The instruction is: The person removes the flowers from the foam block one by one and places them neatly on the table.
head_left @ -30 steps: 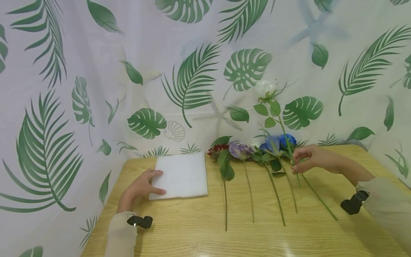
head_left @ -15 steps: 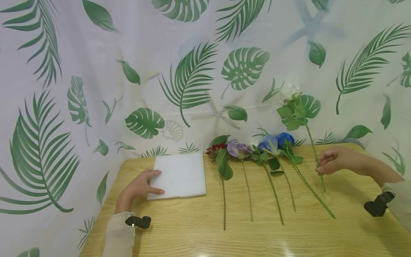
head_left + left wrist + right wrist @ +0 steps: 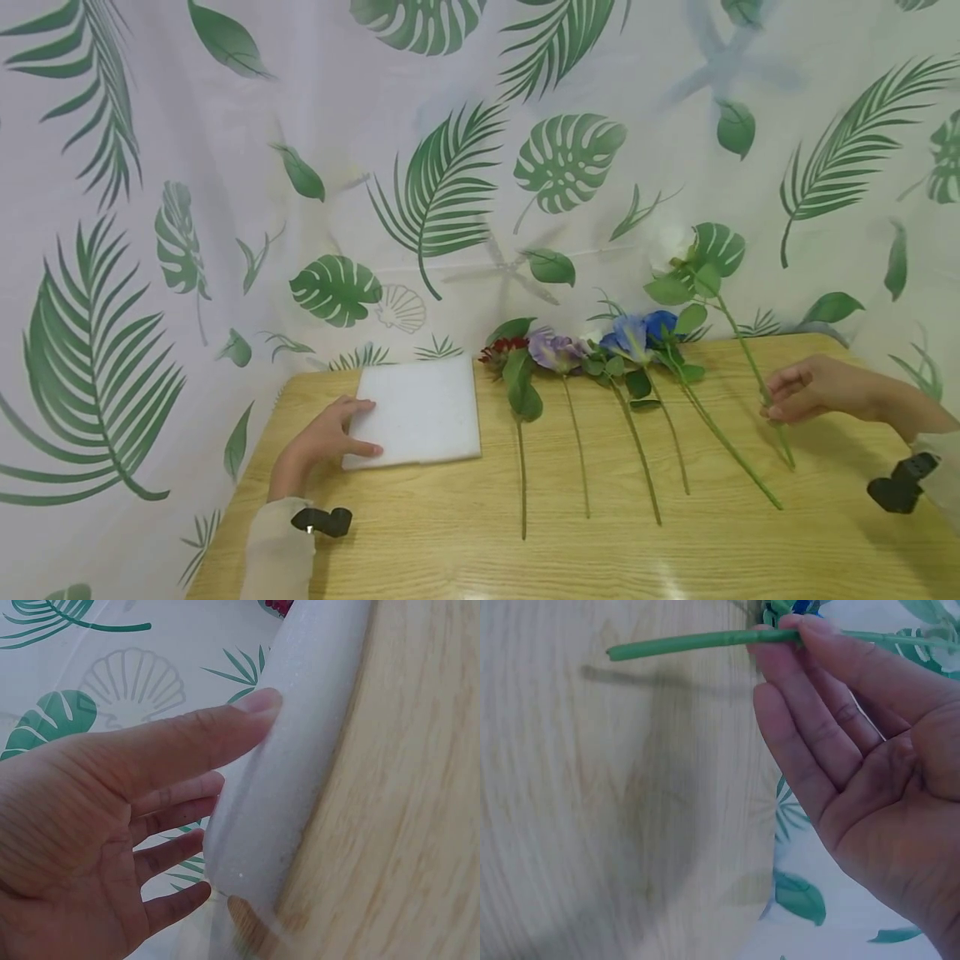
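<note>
My right hand [image 3: 832, 388] pinches the green stem of a white rose [image 3: 742, 340] between thumb and fingertips. The rose leans left, its bloom raised in front of the curtain, its lower stem [image 3: 682, 645] just above the table in the right wrist view. My left hand [image 3: 324, 435] rests at the left side of a white foam slab [image 3: 427, 412], thumb and fingers spread and touching it. In the left wrist view the thumb lies against the slab [image 3: 300, 765], and the other fingers are loosely extended beside its edge.
On the wooden table [image 3: 450, 533] several flowers lie side by side: a dark red flower [image 3: 501, 353], a purple flower [image 3: 553, 350], a light blue flower [image 3: 630, 336] and a deep blue flower [image 3: 662, 325]. A leaf-patterned curtain [image 3: 465, 75] hangs behind.
My right hand has carried the white rose to the right, away from the lying flowers, and its stem end is now lower. My left hand stays on the foam slab.
</note>
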